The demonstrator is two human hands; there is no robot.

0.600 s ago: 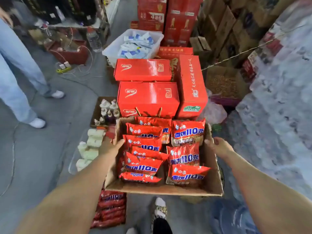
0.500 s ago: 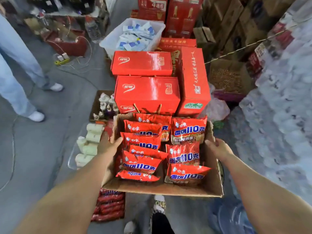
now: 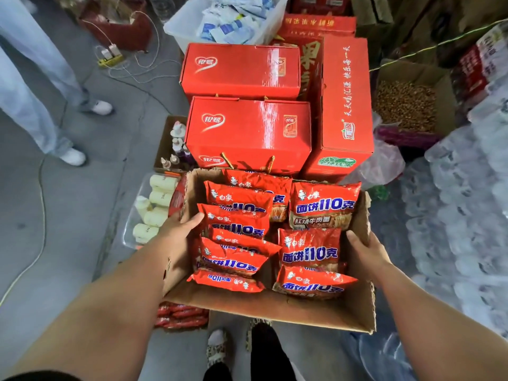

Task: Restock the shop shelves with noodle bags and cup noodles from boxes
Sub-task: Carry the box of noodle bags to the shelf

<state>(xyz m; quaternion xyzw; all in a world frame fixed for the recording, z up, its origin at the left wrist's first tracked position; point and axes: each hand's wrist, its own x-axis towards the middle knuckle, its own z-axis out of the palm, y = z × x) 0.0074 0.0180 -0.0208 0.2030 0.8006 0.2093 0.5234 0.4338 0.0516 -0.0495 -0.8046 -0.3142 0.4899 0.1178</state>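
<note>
An open brown cardboard box (image 3: 288, 309) is held up in front of me, over my feet. Several red noodle bags (image 3: 310, 253) with blue lettering lie inside it in two rows. My left hand (image 3: 178, 235) grips the box's left wall, with the thumb over the rim beside the bags. My right hand (image 3: 365, 254) grips the right wall, fingers curled inside. No cup noodles or shelves are in view.
Red gift cartons (image 3: 247, 130) are stacked just beyond the box. A tray of pale bottles (image 3: 154, 213) and red packs (image 3: 181, 316) lie on the floor at left. A person's legs (image 3: 33, 86) stand far left. Wrapped water bottles (image 3: 461, 224) fill the right side.
The box has come nearer to me and sits higher in front of the red cartons. Both hands keep their grip on its side walls.
</note>
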